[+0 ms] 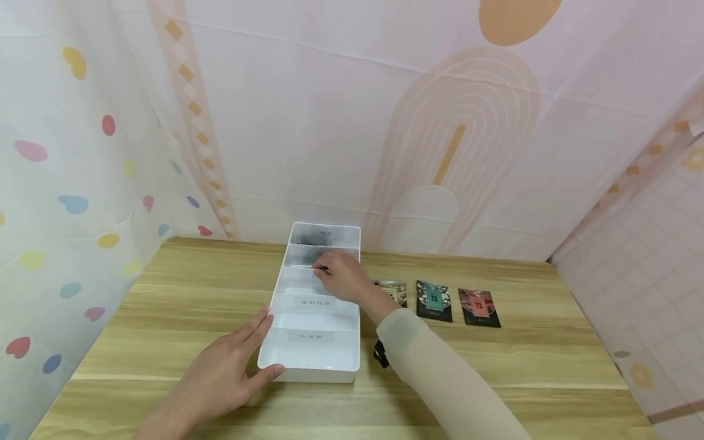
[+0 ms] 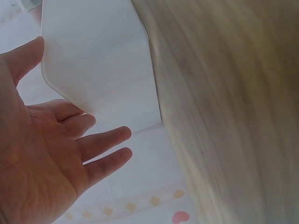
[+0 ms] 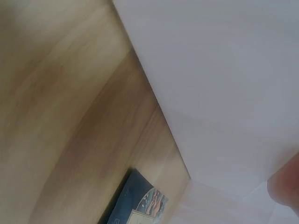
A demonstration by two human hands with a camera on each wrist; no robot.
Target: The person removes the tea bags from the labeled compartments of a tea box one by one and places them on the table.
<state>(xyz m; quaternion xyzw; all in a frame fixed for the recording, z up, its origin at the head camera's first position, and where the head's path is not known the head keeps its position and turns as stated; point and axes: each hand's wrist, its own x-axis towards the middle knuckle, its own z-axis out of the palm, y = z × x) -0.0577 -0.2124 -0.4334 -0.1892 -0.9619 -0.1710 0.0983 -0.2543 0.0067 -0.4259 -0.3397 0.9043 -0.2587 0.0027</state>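
Tray (image 1: 315, 376) labels (image 1: 316, 302) show only in head view.

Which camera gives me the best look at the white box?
The head view: it shows the white box from above, with its compartments, though the right hand covers part. The left wrist view shows only some outer wall beside the left hand; the right wrist view, just one plain side.

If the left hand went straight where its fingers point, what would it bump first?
The white divided box, on its left side. The left hand looks right up against it, though exact depth is hard to judge.
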